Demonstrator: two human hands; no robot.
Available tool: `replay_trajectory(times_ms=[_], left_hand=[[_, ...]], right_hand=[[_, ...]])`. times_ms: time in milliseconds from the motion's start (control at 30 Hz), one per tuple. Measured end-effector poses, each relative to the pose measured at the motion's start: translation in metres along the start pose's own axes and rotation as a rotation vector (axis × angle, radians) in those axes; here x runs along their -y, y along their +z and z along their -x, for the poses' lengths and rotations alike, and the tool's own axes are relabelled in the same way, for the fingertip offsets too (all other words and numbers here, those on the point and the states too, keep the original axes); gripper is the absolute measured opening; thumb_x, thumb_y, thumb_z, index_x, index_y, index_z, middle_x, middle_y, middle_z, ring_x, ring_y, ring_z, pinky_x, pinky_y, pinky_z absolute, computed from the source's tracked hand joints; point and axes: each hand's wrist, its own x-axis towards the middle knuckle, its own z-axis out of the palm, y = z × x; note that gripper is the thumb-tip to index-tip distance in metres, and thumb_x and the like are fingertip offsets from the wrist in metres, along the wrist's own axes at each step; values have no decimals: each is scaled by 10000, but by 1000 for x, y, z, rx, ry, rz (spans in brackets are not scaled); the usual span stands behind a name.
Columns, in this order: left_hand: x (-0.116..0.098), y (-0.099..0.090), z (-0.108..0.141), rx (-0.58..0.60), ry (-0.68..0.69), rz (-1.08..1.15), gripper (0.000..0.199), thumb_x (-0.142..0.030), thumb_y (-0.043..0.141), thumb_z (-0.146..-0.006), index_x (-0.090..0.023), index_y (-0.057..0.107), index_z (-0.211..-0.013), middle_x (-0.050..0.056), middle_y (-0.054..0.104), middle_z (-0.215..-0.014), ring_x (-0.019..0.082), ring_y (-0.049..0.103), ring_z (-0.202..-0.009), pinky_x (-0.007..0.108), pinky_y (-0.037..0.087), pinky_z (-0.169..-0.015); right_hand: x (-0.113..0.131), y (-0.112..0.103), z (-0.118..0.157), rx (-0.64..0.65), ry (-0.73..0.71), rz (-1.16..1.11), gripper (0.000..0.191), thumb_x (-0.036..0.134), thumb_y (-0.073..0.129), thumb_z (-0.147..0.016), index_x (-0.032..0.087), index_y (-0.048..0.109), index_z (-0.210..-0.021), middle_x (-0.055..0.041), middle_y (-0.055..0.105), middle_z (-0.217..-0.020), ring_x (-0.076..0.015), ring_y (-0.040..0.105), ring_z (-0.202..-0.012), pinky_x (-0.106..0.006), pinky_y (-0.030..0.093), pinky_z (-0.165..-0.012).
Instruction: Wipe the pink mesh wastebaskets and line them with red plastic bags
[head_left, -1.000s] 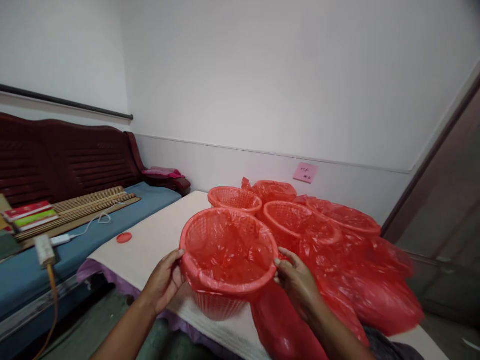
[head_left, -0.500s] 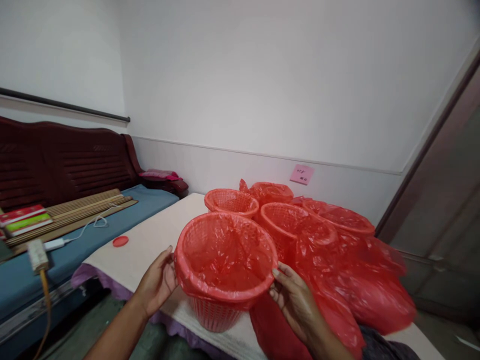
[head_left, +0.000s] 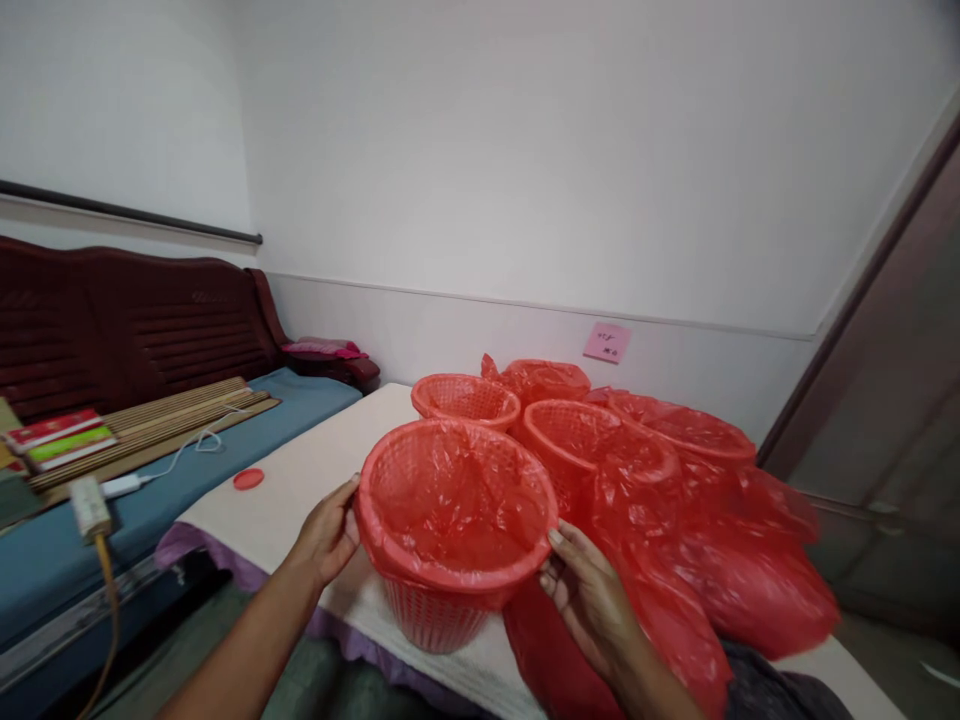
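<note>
Behind everything, a bare white wall (head_left: pixel 525 150). At left, a dark wooden bench (head_left: pixel 142 325) with a blue cushion (head_left: pixel 322 395). In front, a cloth-covered table (head_left: pixel 319 435), its right side bearing a heap of red plastic bags (head_left: pixel 757 580) and, toward the back, other baskets (head_left: pixel 570 435). Near the table's front edge, just before these, the held basket (head_left: pixel 439 612), roughly upright; hard to say whether resting or slightly lifted. Inside, a red liner (head_left: pixel 457 495), turned out over the rim. Step in hand, by judgement: seating the liner's folded edge. For the next move, even support on both sides needed, without tugging the thin film. Arms (head_left: pixel 251 635) reaching in from below, palms facing inward. Right hand (head_left: pixel 589 585): thumb on the rim, other fingers curled beneath, pinching it. Left hand (head_left: pixel 328 532): thumb and fingertips against the opposite side; true grip or mere touch, unclear. Farther left on the table, a small red disc (head_left: pixel 248 479).
</note>
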Motion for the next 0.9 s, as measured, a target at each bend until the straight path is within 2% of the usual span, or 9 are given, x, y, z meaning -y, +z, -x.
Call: replay_trajectory(times_ms=[100, 233, 333, 500, 633, 733, 900], left_hand=[[6, -7, -6, -24, 17, -48, 103, -139, 552, -892, -120, 652, -914, 1, 704, -753, 113, 659, -628, 273, 557, -626], [19, -16, -5, -78, 60, -135, 33, -160, 661, -803, -133, 644, -795, -14, 684, -667, 106, 632, -578, 225, 508, -582], [35, -22, 6, -123, 69, -218, 122, -215, 745, -723, -151, 650, -765, -4, 703, -669, 114, 628, -567, 199, 471, -549], [74, -35, 35, -190, 41, -368, 332, -221, 820, -631, -198, 695, -938, 28, 738, -901, 147, 665, -695, 219, 503, -585], [102, -45, 45, -247, 21, -412, 358, -276, 832, -603, -221, 671, -918, 32, 719, -912, 194, 670, -776, 261, 527, -590], [113, -49, 44, -261, 32, -426, 416, -310, 837, -575, -220, 645, -933, 28, 700, -921, 201, 654, -808, 274, 537, -614], [122, -54, 40, -277, 47, -435, 506, -386, 836, -493, -197, 617, -908, 7, 684, -799, 206, 645, -743, 295, 538, -610]], right_hand=[[-1, 1, 0, -3, -20, -10, 405, 316, 872, -601, 190, 669, -927, 29, 674, -726, -76, 580, -583, -177, 501, -516], [-4, -1, 0, 2, -25, -19, 379, 309, 843, -649, 187, 657, -956, 29, 678, -722, -65, 578, -570, -166, 492, -514], [-5, -2, -1, 8, -16, -16, 379, 323, 834, -665, 183, 646, -963, 35, 663, -673, -61, 574, -550, -157, 481, -507], [-4, -2, -3, 13, -31, 11, 395, 338, 828, -667, 187, 625, -970, 40, 652, -657, -65, 574, -542, -161, 472, -501], [-2, -2, -6, 19, -42, 21, 375, 342, 810, -684, 193, 609, -963, 52, 632, -632, -63, 556, -519, -161, 451, -478], [-2, -3, -9, 28, -58, 31, 369, 351, 793, -703, 185, 604, -974, 45, 636, -655, -60, 553, -527, -162, 449, -490], [-1, -4, -11, 30, -57, 60, 441, 385, 783, -707, 157, 598, -1037, 33, 630, -655, -69, 546, -527, -165, 433, -478]])
